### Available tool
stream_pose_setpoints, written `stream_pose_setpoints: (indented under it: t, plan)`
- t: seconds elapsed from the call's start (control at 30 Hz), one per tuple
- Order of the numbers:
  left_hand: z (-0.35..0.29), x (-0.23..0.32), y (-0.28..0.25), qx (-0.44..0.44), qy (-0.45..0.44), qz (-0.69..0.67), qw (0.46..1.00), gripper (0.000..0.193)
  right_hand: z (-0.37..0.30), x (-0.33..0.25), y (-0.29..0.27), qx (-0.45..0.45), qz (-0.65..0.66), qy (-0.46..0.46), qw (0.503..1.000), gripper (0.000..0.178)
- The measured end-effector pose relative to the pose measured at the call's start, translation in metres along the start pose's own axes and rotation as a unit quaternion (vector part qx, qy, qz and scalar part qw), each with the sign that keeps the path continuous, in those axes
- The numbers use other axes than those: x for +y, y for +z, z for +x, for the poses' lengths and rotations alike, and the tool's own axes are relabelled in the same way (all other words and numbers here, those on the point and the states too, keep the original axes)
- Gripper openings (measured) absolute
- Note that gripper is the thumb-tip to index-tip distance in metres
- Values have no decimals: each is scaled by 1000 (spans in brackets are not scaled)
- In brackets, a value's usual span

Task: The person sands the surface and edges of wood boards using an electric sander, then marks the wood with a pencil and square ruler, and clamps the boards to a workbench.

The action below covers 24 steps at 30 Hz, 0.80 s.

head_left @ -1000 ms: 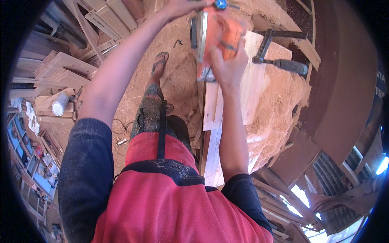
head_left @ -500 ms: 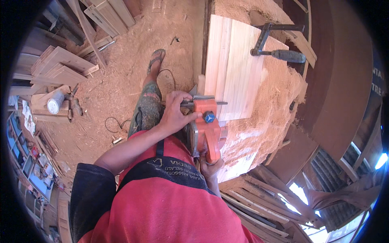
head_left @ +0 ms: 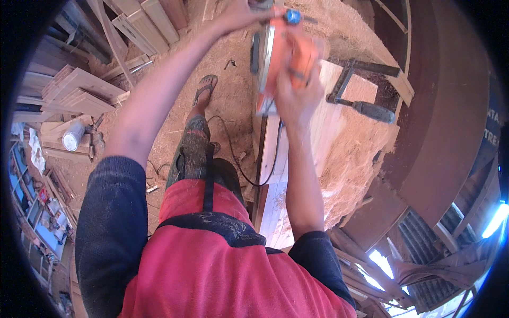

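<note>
Both arms reach far forward over a pale wooden panel (head_left: 328,122) lying on a bench. My right hand (head_left: 297,95) grips the rear handle of an orange electric planer (head_left: 283,58), which rests on the panel's far end. My left hand (head_left: 241,13) holds the planer's front knob at the top edge of the picture. A black power cord (head_left: 238,164) hangs from the planer down toward the floor. Heaps of wood shavings (head_left: 355,159) lie beside the panel.
A dark bar clamp (head_left: 360,103) holds the panel at its right side. Stacked boards (head_left: 79,93) and a white tin (head_left: 72,137) lie on the sawdust floor at left. My sandalled foot (head_left: 205,85) stands by the bench. A reddish wall (head_left: 445,116) rises at right.
Half a second ago the planer was near my body at the panel's near end; both hands have pushed it forward along the panel to the far end.
</note>
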<state>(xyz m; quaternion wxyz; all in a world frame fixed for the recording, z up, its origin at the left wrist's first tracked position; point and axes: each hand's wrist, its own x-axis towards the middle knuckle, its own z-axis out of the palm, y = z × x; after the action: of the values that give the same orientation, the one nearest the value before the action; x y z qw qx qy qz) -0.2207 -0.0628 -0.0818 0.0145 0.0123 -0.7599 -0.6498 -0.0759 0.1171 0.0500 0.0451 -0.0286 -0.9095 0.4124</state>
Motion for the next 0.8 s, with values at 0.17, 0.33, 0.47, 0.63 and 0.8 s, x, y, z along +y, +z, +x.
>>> stream_pose_setpoints:
  t: [0.17,0.33,0.47,0.63,0.8]
  plan:
    - [-17,11,2,1,34,5,999,68,-19,-5,-8,-3,-2,38,999,29]
    - [-198,22,46,-27,-71,7,997,60,-189,31,-64,-40,-86,93,991,39]
    - [-366,54,59,-37,-30,79,996,53,-343,41,-106,-12,-69,125,990,24]
    - [-405,67,62,-69,-59,56,994,58,-400,45,-118,0,-60,180,982,18]
    - [-323,60,49,-66,-74,30,995,59,-317,36,-97,-15,-33,177,984,22]
